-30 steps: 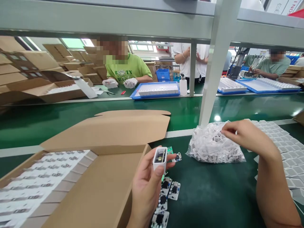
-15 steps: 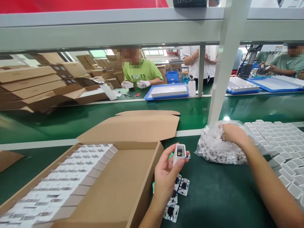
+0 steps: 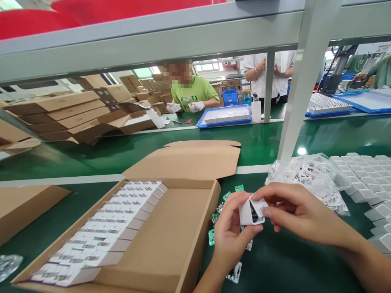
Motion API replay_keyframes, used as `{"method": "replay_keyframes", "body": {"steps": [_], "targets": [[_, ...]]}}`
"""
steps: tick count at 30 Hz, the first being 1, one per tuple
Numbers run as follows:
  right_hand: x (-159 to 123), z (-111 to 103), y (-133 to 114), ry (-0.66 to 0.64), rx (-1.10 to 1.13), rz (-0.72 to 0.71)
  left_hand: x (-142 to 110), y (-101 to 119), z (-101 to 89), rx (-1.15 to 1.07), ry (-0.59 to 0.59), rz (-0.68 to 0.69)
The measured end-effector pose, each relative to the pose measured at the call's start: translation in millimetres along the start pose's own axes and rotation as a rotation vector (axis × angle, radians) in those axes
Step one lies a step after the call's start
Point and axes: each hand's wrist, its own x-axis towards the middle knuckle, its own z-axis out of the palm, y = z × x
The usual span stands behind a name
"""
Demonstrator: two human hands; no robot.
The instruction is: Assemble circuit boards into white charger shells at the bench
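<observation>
Over green bench [image 3: 284, 266], clasps white housing [image 3: 245, 214] in left hand [image 3: 227, 228]; pinches cover [image 3: 259, 206] with right hand [image 3: 295, 209], now back from bag [image 3: 319, 176] beyond grip, partly closing housing.

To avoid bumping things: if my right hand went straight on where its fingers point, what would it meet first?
Likely the white case in your left hand; the white cap pinched by your right hand sits at the case's open end, though depth is unclear.

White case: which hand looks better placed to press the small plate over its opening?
Probably the right hand: it holds the small white plate tilted at the opening, while the left hand steadies the white case.
</observation>
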Motion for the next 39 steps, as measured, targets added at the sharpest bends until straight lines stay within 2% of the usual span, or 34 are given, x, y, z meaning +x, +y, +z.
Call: {"method": "replay_keyframes", "body": {"steps": [3, 5, 7, 14, 18, 25, 30, 34, 39], "targets": [[4.6, 2.9, 9.0, 0.068, 0.017, 0.031, 1.0, 1.1, -0.9, 0.053, 0.023, 0.008], [4.3, 1.4, 12.5, 0.176, -0.021, -0.058, 1.0, 1.1, -1.1, 0.050, 0.028, 0.007], [3.8, 1.4, 14.4, 0.232, 0.000, -0.148, 0.6, 0.8, -1.4, 0.036, 0.031, 0.012], [3.7, 9.3, 15.3, 0.212, -0.065, -0.252, -0.8, 2.7, -1.3, -0.043, -0.003, 0.006], [0.9, 11.8, 14.6, 0.216, -0.130, -0.255, -1.4, 5.1, 0.2, -0.101, -0.020, -0.004], [-1.5, 14.5, 15.5, 0.217, -0.196, -0.248, -2.7, 6.3, 0.7, -0.007, 0.025, 0.064], [2.4, 9.9, 18.8, 0.156, -0.107, -0.227, -2.1, 9.3, 0.4, -0.013, 0.003, 0.084], [2.1, 6.4, 17.9, 0.129, -0.163, -0.219, -1.5, 6.8, -2.4, 0.069, 0.032, 0.110], [2.1, 5.2, 16.4, 0.094, -0.166, -0.199, -1.7, 6.3, -3.9, 0.116, -0.012, 0.158]]}}
